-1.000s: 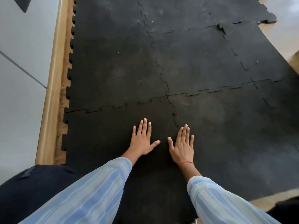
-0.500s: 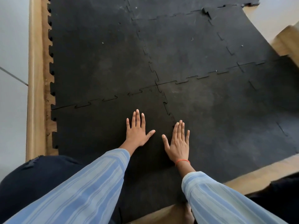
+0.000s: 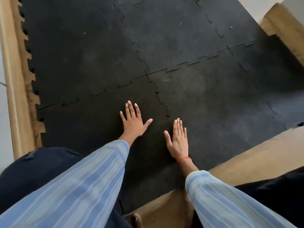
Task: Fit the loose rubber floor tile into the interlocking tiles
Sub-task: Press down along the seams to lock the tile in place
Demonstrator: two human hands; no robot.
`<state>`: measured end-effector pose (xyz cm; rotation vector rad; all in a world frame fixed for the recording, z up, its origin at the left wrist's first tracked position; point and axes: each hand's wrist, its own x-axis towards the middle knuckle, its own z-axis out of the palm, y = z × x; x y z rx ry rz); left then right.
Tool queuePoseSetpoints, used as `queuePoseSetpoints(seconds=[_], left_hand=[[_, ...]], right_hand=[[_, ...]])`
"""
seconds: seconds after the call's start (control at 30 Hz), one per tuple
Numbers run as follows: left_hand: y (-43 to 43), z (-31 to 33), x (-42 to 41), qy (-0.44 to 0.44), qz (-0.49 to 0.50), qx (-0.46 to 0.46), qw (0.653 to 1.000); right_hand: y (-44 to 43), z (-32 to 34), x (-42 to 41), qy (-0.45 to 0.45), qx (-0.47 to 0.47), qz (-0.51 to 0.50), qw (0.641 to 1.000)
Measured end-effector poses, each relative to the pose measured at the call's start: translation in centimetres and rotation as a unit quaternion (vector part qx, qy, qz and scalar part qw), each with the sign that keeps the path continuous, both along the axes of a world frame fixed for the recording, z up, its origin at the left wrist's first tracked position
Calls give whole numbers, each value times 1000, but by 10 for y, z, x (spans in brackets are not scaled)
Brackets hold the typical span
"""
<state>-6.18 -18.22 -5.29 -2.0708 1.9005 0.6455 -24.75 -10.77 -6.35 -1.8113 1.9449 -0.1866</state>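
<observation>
Two hands press flat on black rubber floor tiles, fingers spread and gripping nothing: the left hand on the lower-left tile, the right hand straddling its toothed seam. Striped sleeves hide that tile's near edge; whether the seam is fully seated is unclear.

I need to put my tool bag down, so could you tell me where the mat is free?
Free: the rubber tiles beyond both hands, up to the toothed left edge. Crowded: the seam by the left hand and right hand.
</observation>
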Motion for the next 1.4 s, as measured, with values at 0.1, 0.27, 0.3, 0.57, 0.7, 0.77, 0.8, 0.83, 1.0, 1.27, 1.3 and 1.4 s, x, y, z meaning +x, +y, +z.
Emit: queuePoseSetpoints(seconds=[0.1, 0.27, 0.3, 0.57, 0.7, 0.77, 0.8, 0.83, 1.0, 1.27, 1.3, 1.4], left_hand=[[-2, 0, -8, 3, 14, -11, 1000], [-3, -4, -16, 0, 36, -25, 999], [-3, -3, -17, 1, 39, -22, 999], [-4, -5, -15, 3, 26, -13, 1000], [-4, -8, -12, -5, 17, -24, 1000], [-1, -12, -10, -7, 11, -36, 999], [-1, -14, -8, -11, 8, -45, 999], [-1, -14, -6, -13, 6, -51, 999], [3, -16, -7, -10, 10, -64, 998], [6, -24, -1, -7, 17, -95, 995], [7, -27, 0, -8, 17, -100, 995], [3, -25, 0, -5, 21, -75, 997]], right_hand=[[29, 3, -21, 49, -84, -78, 992], [45, -4, -27, 95, -80, -98, 987], [44, -6, -26, 96, -77, -95, 988], [42, -12, -25, 111, -68, -92, 987], [1, -10, -10, 71, -123, -124, 982], [-10, -13, -5, 88, -135, -54, 985], [-13, -14, -4, 95, -131, -34, 986], [-15, -13, -3, 99, -125, -24, 987], [-40, -11, 0, 82, -127, 130, 980], [-127, -19, 31, 118, -70, 216, 967], [-136, -19, 35, 125, -62, 211, 967], [-152, -12, 48, 125, -12, 200, 972]])
